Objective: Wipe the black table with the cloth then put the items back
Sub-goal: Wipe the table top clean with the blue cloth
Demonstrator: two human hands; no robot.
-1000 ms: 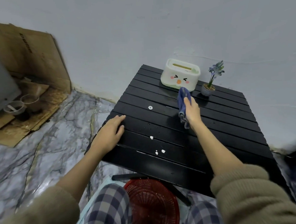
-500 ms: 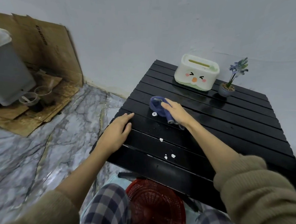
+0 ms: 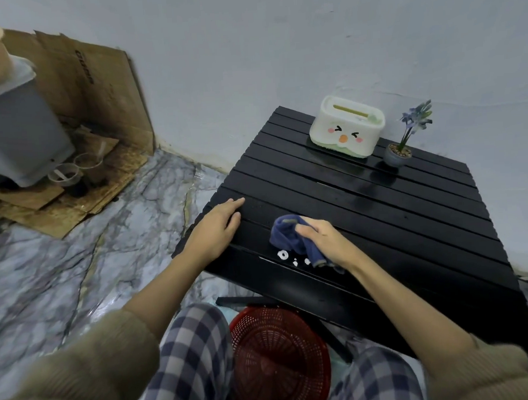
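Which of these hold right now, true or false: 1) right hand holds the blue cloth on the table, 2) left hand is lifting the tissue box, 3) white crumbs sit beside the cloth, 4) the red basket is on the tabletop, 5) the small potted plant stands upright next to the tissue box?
1) True: the right hand grips the blue cloth on the black table.
2) False: the left hand lies flat at the table's edge; the tissue box stands untouched.
3) True: white crumbs.
4) False: the red basket sits below the table.
5) True: potted plant.
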